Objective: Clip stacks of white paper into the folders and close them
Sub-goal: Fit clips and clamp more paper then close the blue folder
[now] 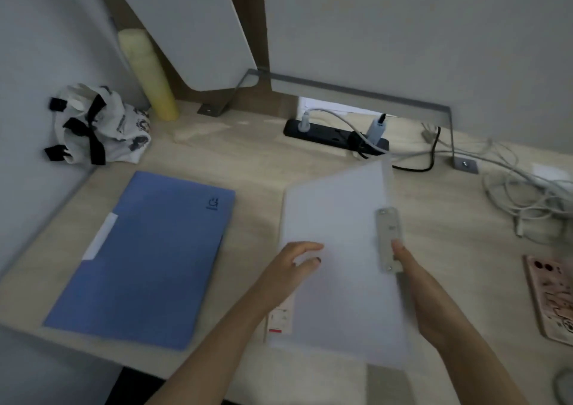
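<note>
Head view: a pale wooden desk (254, 162) fills the frame, walled in by grey partitions. The white paper stack (338, 265) lies right of centre in the lower half, turned a little clockwise and blurred. A metal clip (387, 234) sits lengthwise along its right edge. At the stack's lower left a strip with a red-marked label (280, 317) pokes out from under it.

The left hand (294, 258) comes in from the lower left and rests on the stack's left edge, fingers relaxed and slightly spread on top of the sheets, gripping nothing. The right hand (424, 289) comes in from the lower right. Its thumb presses on the lower part of the clip and its other fingers are out of sight under the edge, so it pinches the clip.

A blue folder (145, 255) lies closed at lower left, well apart from the stack.

At upper left a white cloth bag with black straps (99, 125) is slumped against the partition beside a leaning yellow roll (145, 75). A black power strip (335, 134) with plugs sits above the stack. Grey cables (511, 187) are tangled at the right, and a phone in a pink patterned case (552, 296) is cut off by the right edge.
</note>
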Motion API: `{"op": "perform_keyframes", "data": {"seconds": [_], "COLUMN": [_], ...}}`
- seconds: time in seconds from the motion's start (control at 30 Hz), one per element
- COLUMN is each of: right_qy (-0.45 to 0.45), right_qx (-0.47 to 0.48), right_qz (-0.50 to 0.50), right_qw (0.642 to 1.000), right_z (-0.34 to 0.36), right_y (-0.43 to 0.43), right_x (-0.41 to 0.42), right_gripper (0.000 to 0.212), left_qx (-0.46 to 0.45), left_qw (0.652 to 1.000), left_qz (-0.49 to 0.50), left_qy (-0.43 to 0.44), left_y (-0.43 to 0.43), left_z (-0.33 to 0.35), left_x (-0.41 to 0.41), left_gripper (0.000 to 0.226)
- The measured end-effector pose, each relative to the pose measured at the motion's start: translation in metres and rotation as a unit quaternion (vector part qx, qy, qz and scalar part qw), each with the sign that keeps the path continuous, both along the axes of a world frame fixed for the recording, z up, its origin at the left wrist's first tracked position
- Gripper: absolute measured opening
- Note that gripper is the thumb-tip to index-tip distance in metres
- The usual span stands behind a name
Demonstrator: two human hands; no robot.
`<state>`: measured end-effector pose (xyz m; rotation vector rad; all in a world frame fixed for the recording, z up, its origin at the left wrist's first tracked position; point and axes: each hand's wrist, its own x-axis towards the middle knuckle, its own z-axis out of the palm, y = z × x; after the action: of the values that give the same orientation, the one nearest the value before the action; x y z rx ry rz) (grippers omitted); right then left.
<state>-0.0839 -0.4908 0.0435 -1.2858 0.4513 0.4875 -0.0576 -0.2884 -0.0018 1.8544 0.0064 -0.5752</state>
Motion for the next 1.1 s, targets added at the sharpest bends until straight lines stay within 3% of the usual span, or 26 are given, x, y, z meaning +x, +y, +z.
{"op": "perform_keyframes", "data": {"seconds": [0.1,0.17,0.3,0.4,0.5,0.67,0.77,0.83,0.93,1.07,1.1], "right_qy": [0.016,0.041,0.069,0.07,0.008,-0.091,-0.015,0.033,0.095,0.114,0.114], "right_qx": [-0.114,-0.195,-0.366,-0.456,-0.517,-0.417,-0.278,-0.208,-0.137,-0.116,-0.13], "right_qz": [-0.05,-0.062,0.005,0.006,0.018,0.104,0.12,0.11,0.088,0.074,0.071], "right_qw": [0.992,0.978,0.928,0.887,0.856,0.898,0.953,0.971,0.982,0.984,0.982], "right_z": [-0.031,-0.058,-0.097,-0.101,-0.082,-0.072,-0.076,-0.079,-0.081,-0.083,-0.085], "right_y": [-0.023,-0.034,-0.037,-0.026,0.007,0.099,0.162,0.197,0.237,0.266,0.269], "right_x": [-0.001,0.001,0.002,0.0,0.007,0.031,0.044,0.047,0.046,0.053,0.057], "right_gripper": [0.022,0.028,0.042,0.053,0.064,0.05,0.047,0.048,0.051,0.009,0.013], "left_qx": [0.17,0.216,0.2,0.17,0.145,0.161,0.21,0.246,0.294,0.275,0.268], "left_qw": [0.984,0.975,0.979,0.984,0.984,0.963,0.946,0.938,0.919,0.909,0.912], "left_qz": [-0.045,-0.05,-0.008,0.034,0.099,0.212,0.242,0.24,0.263,0.309,0.304], "left_qy": [-0.005,0.023,0.04,0.037,0.022,-0.035,-0.053,-0.048,-0.021,0.046,0.067], "left_y": [-0.009,-0.009,-0.001,0.013,0.037,0.114,0.177,0.218,0.269,0.306,0.312], "left_z": [-0.028,-0.04,-0.055,-0.06,-0.054,-0.041,-0.038,-0.04,-0.047,-0.057,-0.062], "left_x": [-0.007,-0.013,-0.02,-0.017,-0.011,0.012,0.021,0.023,0.025,0.027,0.028], "left_gripper": [0.051,0.065,0.075,0.066,0.055,0.054,0.056,0.055,0.057,0.068,0.067]}}
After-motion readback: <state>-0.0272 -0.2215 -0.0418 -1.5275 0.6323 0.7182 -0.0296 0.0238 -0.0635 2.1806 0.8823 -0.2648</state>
